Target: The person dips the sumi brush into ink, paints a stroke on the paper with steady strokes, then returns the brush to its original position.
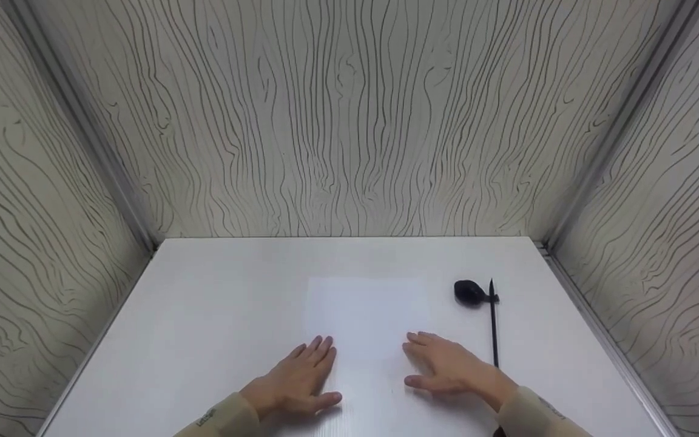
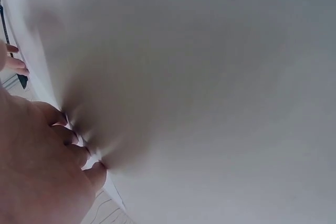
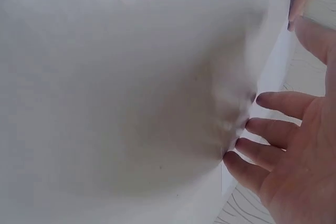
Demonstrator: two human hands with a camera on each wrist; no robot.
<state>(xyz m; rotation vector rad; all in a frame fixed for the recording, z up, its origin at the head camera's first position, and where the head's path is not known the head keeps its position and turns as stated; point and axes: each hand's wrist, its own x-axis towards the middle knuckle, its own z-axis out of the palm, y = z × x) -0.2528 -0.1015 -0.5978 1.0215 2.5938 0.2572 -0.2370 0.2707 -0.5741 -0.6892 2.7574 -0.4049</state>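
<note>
A blank white sheet of paper (image 1: 366, 312) lies flat on the white table. My left hand (image 1: 301, 379) rests by the sheet's lower left corner, fingers straight and thumb spread. On the other side, my right hand (image 1: 443, 364) lies near the lower right corner with its fingers extended. Neither hand holds anything. In the left wrist view, the left hand's (image 2: 47, 156) fingertips touch the white surface. The right wrist view has the right hand's (image 3: 299, 150) fingertips against that surface too.
Right of the sheet, a thin black stick with a pointed tip (image 1: 494, 331) lies across the stem of a small black oval object (image 1: 469, 293). My right forearm covers part of the stick. Wood-grain patterned walls (image 1: 349, 121) enclose the table's (image 1: 222, 291) back and sides.
</note>
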